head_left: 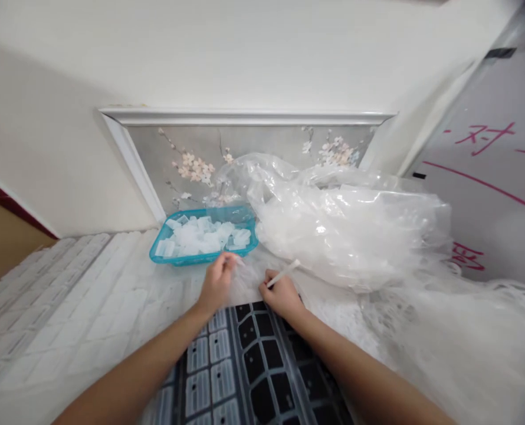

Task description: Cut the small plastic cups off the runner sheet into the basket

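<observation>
Just in front of the blue basket [160,260], my left hand [218,283] is closed in a pinch on a thin clear plastic bag [245,283]. My right hand [284,294] is closed around a slim white stick [284,273] that points up and to the right; its fingers also sit beside the bag's edge. Below both hands lies a black compartment tray [249,354]. Its left columns hold pale ribbed pieces [220,345], while several cells at the right look dark. Small translucent white pieces [200,233] fill the basket.
A large clear plastic sack [351,230] of white material stands at the right, with loose white netting-like plastic [457,336] nearer me. Rows of white pieces [81,301] cover the left side. Behind are a framed flower picture [196,165] and a whiteboard [501,195].
</observation>
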Tool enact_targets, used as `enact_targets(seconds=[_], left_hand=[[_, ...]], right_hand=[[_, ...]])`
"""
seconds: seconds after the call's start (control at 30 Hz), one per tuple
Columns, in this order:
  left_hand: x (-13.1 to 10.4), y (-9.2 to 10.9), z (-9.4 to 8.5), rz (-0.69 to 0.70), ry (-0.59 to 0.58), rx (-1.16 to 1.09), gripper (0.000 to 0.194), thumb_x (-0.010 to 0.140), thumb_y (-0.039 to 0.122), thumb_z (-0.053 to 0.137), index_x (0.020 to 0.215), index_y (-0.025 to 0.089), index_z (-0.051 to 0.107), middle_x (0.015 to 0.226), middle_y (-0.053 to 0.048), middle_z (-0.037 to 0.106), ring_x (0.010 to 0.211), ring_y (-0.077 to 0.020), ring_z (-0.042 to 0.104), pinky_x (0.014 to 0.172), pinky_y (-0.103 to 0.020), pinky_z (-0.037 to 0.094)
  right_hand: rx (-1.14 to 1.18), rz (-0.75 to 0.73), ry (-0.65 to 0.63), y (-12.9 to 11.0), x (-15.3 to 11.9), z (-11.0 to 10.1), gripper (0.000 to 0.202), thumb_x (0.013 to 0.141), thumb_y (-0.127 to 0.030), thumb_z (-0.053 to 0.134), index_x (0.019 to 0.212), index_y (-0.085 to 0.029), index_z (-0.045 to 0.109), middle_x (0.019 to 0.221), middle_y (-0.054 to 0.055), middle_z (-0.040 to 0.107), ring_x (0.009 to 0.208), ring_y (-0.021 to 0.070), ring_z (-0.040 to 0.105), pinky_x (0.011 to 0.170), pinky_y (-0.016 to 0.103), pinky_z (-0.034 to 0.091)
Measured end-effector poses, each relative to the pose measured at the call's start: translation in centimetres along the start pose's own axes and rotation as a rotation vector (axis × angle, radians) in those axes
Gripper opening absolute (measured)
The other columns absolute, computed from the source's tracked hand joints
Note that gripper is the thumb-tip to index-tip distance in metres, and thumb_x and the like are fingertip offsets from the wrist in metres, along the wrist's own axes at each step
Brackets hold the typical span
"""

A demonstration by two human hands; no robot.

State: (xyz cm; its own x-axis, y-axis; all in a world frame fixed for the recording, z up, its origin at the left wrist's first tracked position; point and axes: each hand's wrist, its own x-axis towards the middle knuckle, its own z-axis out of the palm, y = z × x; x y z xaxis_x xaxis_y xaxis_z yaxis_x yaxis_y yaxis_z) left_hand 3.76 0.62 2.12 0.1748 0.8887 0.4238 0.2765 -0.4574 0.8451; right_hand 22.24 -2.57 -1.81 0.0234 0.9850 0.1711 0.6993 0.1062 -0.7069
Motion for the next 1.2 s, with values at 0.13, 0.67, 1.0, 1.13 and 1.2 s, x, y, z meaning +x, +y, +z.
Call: enact_targets(seconds=[0.13, 0.67, 1.0, 1.13, 1.2], left_hand=[[-0.7, 1.7, -1.4, 0.057, 0.241, -0.399, 0.020, 0.097, 0.038, 0.047, 0.096, 0.020, 0.053, 0.101, -0.006, 0.062, 0.087, -0.0193, 0.067, 0.088, -0.037, 0.050], [-0.6, -1.3, -3.4, 0.228, -0.682, 0.658, 0.036, 0.079, 0.026, 0.057, 0.112, 0.031, 0.071, 0.102, -0.001, 0.076, 0.088, -0.0233, 0.070, 0.079, -0.030, 0.048], [-1.0, -0.9, -2.8, 0.239, -0.645, 0.662, 0.027, 0.085, 0.032, 0.058, 0.108, 0.029, 0.072, 0.098, -0.004, 0.075, 0.088, -0.0234, 0.068, 0.075, -0.031, 0.048], [-1.5, 0.1, -2.6, 0.267, -0.434, 0.509, 0.018, 0.089, 0.031, 0.057, 0.091, 0.023, 0.073, 0.080, -0.005, 0.069, 0.076, -0.0199, 0.064, 0.073, -0.030, 0.046], [-1.5, 0.6, -2.7, 0.207, -0.068, 0.272, 0.017, 0.090, 0.034, 0.058, 0.086, 0.021, 0.069, 0.078, -0.004, 0.066, 0.073, -0.0174, 0.061, 0.071, -0.028, 0.047]], right_hand=[[0.145, -0.022, -0.007, 0.0, -0.1, -0.5, 0.013, 0.077, -0.018, 0.056, 0.067, -0.021, 0.049, 0.058, -0.004, 0.053, 0.057, 0.0138, 0.051, 0.056, 0.024, 0.033], [0.390, 0.010, -0.194, -2.1, -1.9, -0.5, 0.005, 0.073, -0.018, 0.059, 0.068, -0.019, 0.060, 0.059, -0.003, 0.063, 0.058, 0.0125, 0.055, 0.054, 0.021, 0.036], [0.309, 0.000, -0.184, -2.4, -1.6, -0.2, 0.008, 0.074, -0.021, 0.056, 0.066, -0.019, 0.058, 0.061, -0.003, 0.059, 0.062, 0.0127, 0.052, 0.056, 0.021, 0.034], [0.251, -0.001, -0.197, -2.7, -1.4, 0.0, 0.008, 0.074, -0.021, 0.056, 0.067, -0.019, 0.058, 0.059, -0.004, 0.056, 0.059, 0.0120, 0.048, 0.053, 0.022, 0.031], [0.224, 0.001, -0.211, -2.9, -1.5, 0.1, 0.006, 0.073, -0.022, 0.057, 0.067, -0.019, 0.058, 0.061, -0.004, 0.057, 0.059, 0.0119, 0.048, 0.053, 0.022, 0.031]])
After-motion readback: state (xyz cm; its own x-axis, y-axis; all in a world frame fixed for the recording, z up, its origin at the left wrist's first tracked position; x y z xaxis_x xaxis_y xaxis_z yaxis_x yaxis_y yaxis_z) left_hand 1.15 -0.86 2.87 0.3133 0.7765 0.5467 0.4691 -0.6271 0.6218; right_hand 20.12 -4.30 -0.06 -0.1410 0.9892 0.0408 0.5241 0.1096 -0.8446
